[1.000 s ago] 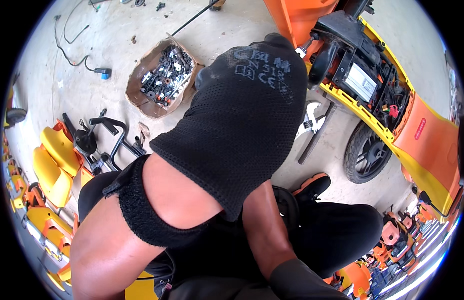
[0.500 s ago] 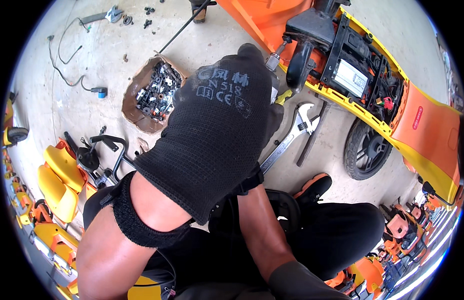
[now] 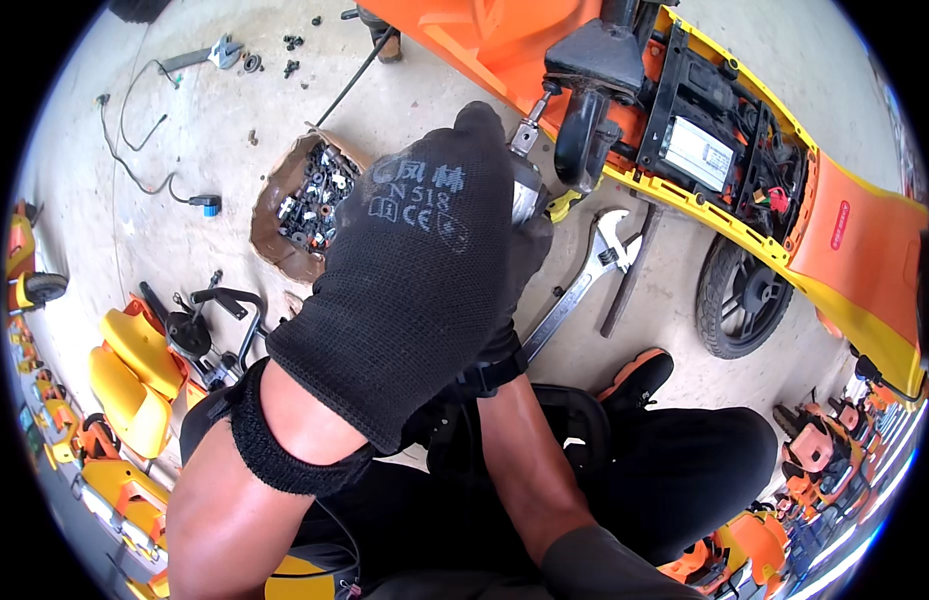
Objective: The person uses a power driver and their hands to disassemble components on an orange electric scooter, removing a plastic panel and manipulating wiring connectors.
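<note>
Silver-bodied tool (image 3: 524, 192) points at black bracket (image 3: 594, 62) | gloved left hand (image 3: 409, 220) eased nearer, baring wrench (image 3: 572, 297); work apparently continues | right hand (image 3: 527, 258) clasps tool; left's grip hidden, cannot tell

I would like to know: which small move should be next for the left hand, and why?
Perhaps the left hand should steady the silver-headed tool and check its alignment before any force: the slim shaft beyond it runs up to the black bracket, but whether the tip is properly seated cannot be seen.
</note>
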